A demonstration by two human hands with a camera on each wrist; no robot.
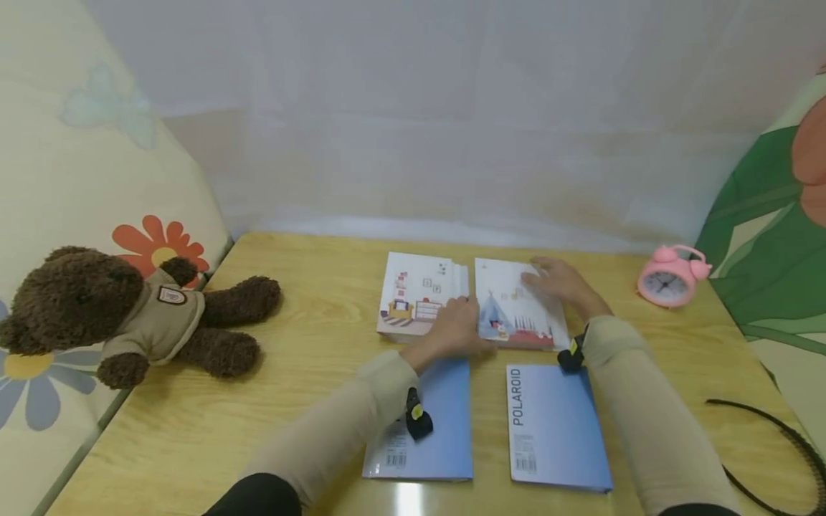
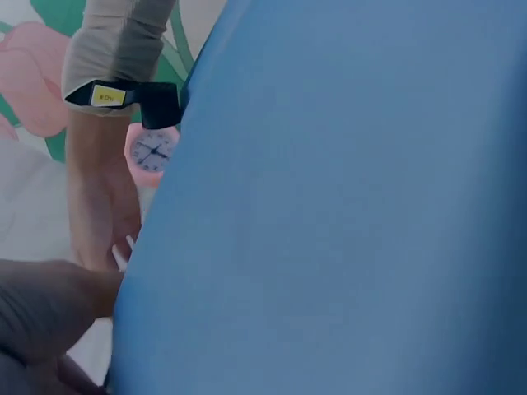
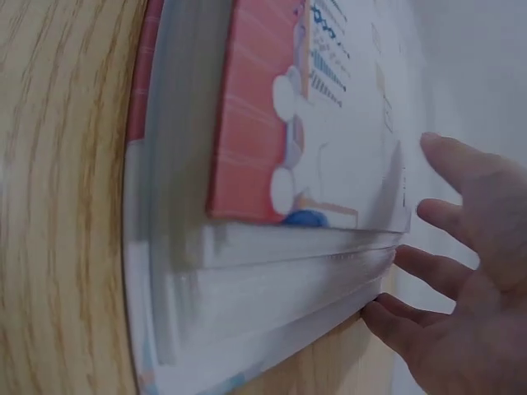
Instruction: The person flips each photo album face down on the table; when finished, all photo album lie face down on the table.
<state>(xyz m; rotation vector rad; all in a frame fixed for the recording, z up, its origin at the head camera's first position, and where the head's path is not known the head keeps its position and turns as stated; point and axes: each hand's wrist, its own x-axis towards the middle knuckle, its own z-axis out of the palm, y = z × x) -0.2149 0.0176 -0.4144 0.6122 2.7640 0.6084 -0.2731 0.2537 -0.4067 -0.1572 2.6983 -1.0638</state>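
Observation:
Two white illustrated photo albums lie side by side: the left album and the right album, which has a blue tent on its cover. My left hand is at the gap between them, beside the right album's left edge; its fingertips are hidden. My right hand is at the right album's far right corner. In the right wrist view, that hand's fairly straight fingers touch the album's page edges. Nearer me are two blue albums, the left blue album under my left forearm and the right blue album.
A brown teddy bear in a beige shirt lies at the left. At the right back stands a pink alarm clock. A thin black curved object is at the right front of the wooden table. White cloth hangs behind.

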